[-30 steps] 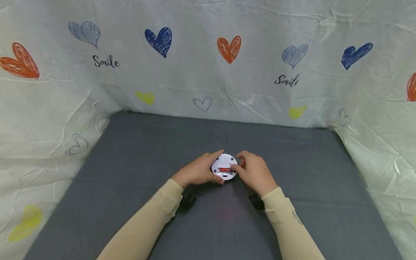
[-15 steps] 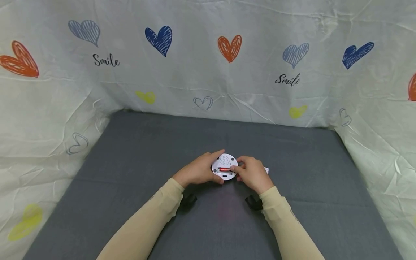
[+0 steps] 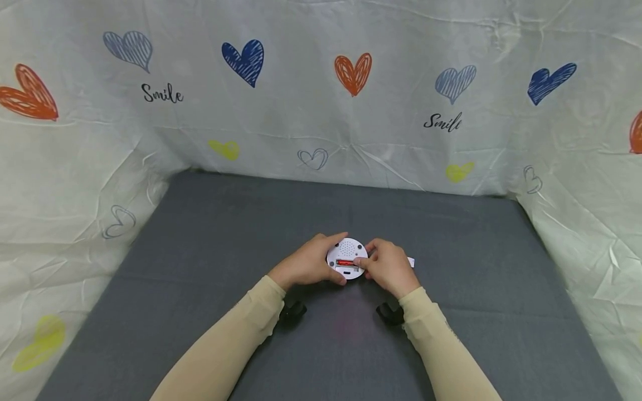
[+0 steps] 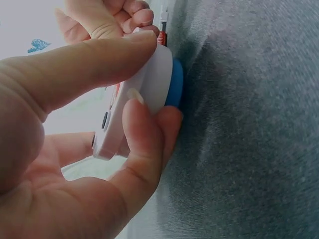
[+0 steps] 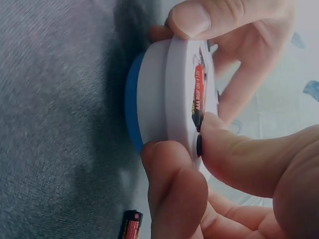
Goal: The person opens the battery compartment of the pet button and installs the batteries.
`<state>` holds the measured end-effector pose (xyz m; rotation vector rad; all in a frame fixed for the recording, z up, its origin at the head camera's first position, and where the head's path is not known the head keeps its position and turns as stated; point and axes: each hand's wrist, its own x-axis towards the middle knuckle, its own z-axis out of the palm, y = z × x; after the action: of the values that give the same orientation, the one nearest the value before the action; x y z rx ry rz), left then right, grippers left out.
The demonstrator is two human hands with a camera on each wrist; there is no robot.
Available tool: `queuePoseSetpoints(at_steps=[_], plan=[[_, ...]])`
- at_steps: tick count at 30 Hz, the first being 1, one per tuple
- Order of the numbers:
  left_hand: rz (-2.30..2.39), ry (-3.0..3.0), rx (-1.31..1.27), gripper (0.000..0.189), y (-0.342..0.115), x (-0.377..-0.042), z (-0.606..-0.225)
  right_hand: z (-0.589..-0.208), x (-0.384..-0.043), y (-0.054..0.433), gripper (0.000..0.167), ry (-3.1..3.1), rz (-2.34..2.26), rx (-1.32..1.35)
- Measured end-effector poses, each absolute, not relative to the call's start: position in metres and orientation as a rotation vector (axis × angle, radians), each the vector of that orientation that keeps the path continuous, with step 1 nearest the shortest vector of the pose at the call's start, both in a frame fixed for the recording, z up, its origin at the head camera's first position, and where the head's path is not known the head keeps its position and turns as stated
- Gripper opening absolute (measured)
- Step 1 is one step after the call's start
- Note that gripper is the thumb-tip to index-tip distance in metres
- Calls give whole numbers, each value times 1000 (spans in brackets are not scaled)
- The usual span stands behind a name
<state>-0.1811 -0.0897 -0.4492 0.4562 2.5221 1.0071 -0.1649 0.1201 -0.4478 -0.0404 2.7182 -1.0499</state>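
Two items, a loose battery [image 5: 131, 226] and a white piece [image 3: 411, 262] partly screened by the right hand [image 3: 392, 267], lie right of the white device [image 3: 348, 250]. The left hand [image 3: 310, 263] grips its left side; the right pinches its right, partly covering the seated battery [image 5: 199, 92].

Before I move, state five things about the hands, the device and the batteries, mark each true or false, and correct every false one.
1. The left hand grips the round white device. True.
2. The right hand is well apart from the device. False: it is touching the device, its thumb by one end of the red battery.
3. That red battery lies in the compartment on the device's upper face. True.
4. The device's blue part faces up. False: it is on the underside, toward the grey cloth.
5. Only one battery is in sight. False: a second battery shows at the bottom of the right wrist view, apart from the device.
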Motion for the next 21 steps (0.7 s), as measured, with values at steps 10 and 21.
queuePoseSetpoints(at_steps=[10, 21], plan=[[1074, 2535, 449, 110, -89, -182, -449, -451, -166, 121, 30, 2754, -1081, -81], [1113, 2507, 414, 109, -92, -187, -460, -447, -171, 137, 21, 2937, -965, -142]])
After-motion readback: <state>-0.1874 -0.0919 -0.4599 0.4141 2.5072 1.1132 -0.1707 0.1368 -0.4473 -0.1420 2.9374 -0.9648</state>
